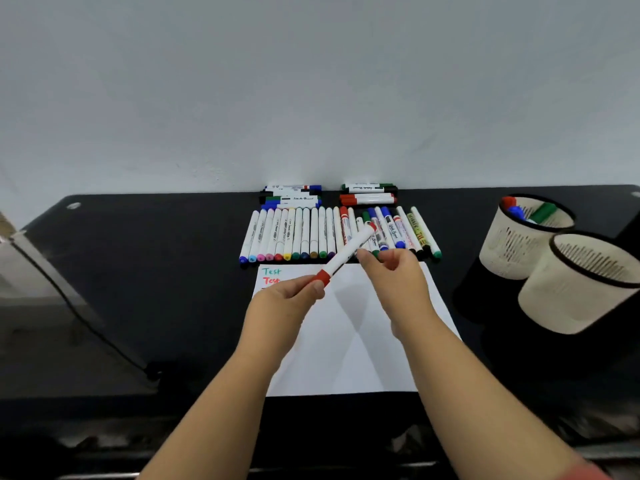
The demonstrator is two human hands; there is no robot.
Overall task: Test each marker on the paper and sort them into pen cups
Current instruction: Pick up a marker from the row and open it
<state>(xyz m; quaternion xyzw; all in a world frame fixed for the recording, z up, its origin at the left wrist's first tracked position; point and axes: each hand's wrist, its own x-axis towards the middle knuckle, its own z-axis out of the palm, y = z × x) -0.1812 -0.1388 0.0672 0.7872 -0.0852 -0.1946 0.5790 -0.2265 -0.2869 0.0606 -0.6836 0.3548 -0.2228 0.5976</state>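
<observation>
Stretching across the middle of the frame, the black desk [156, 271] carries a white sheet of paper [349, 341] showing only two test words at its top left, and most markers wait in the row [332, 233] above it. At right, one cup [526, 237] holds three markers while the nearer cup [585, 285] looks empty. Centre frame, the left hand [287, 299] pinches the red-capped marker [343, 259] by its cap, the right hand [394, 275] gripping the barrel, so sorting has barely begun.
</observation>
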